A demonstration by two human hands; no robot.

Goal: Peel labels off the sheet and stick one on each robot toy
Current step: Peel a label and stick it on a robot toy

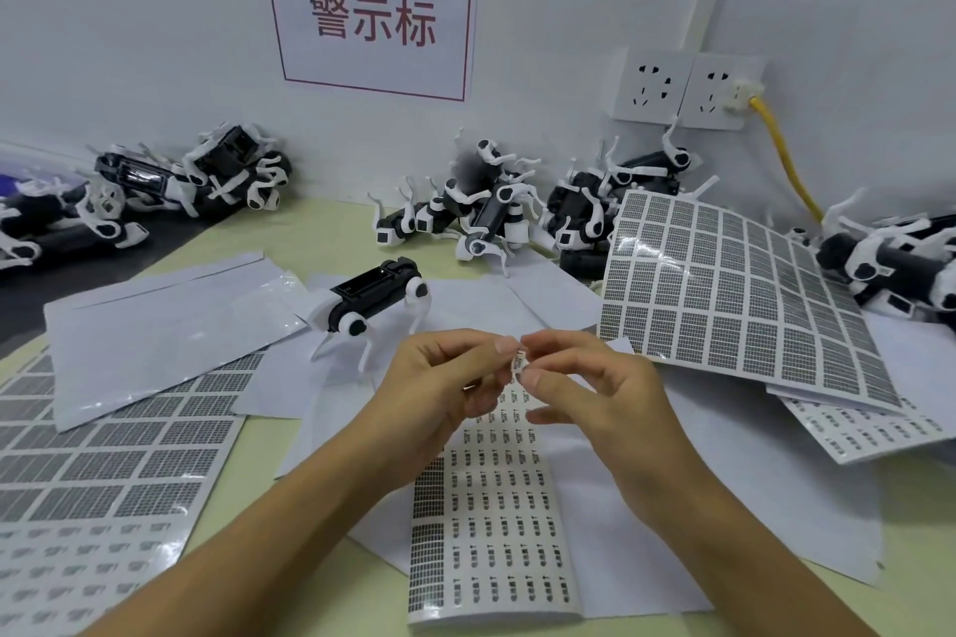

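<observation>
A label sheet (496, 522) with rows of small printed labels lies on the table in front of me, its top end lifted toward my hands. My left hand (439, 383) grips that upper end of the sheet. My right hand (584, 388) pinches a small label (519, 360) between thumb and forefinger, right at my left fingertips. One black-and-white robot dog toy (375, 308) stands alone just beyond my hands. Heaps of the same toys lie at the back left (202, 176), back centre (465, 212) and back right (890, 264).
A full label sheet (734, 290) leans against toys at the right, another (103, 460) lies flat at the left. Blank white backing sheets (170, 321) are scattered around. On the wall hang a sign (372, 13) and sockets (683, 88) with a yellow cable (786, 155).
</observation>
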